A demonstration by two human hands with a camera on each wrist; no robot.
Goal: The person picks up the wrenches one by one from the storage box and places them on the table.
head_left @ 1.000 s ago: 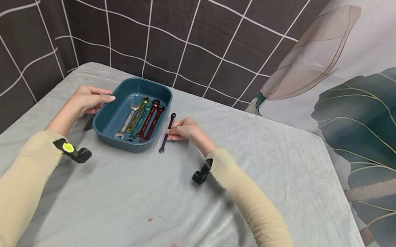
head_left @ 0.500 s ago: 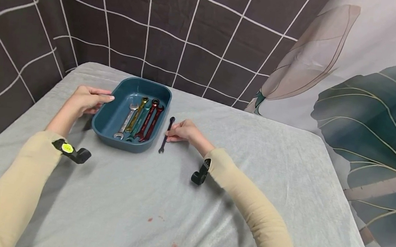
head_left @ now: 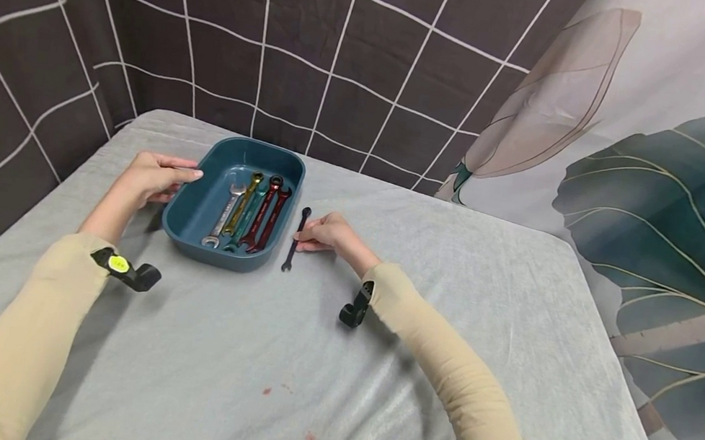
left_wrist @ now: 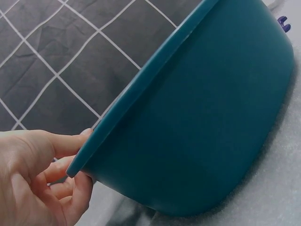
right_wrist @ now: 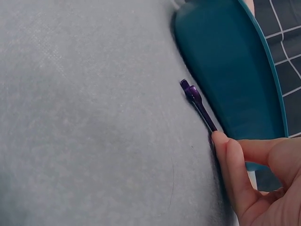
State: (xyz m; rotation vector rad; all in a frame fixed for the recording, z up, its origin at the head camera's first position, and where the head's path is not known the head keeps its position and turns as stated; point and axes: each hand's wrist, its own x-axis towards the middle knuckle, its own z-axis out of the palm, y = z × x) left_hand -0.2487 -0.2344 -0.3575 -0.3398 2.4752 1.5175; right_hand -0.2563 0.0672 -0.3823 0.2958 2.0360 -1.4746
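Observation:
My left hand (head_left: 151,179) pinches the left rim of a blue-teal plastic tub (head_left: 184,230), thumb over the edge and fingers under it, as the left wrist view shows. Inside the tub several combination wrenches lie side by side: a silver wrench (head_left: 225,214), a gold wrench (head_left: 241,206), a green wrench (head_left: 248,219) and two red wrenches (head_left: 272,222). Just right of the tub, my right hand (head_left: 328,233) pinches a small dark purple wrench (head_left: 290,255) by its middle. In the right wrist view its open end points away, close over the cloth beside the tub wall.
A grey velvety cloth (head_left: 214,349) covers the table, with a few reddish spots near the front. Behind it hangs a dark curtain with a white grid (head_left: 300,47). A leaf-patterned curtain (head_left: 673,213) hangs along the right side.
The purple wrench's ring end has dipped slightly towards the table and the right hand has shifted slightly with it. The left hand keeps its hold on the tub.

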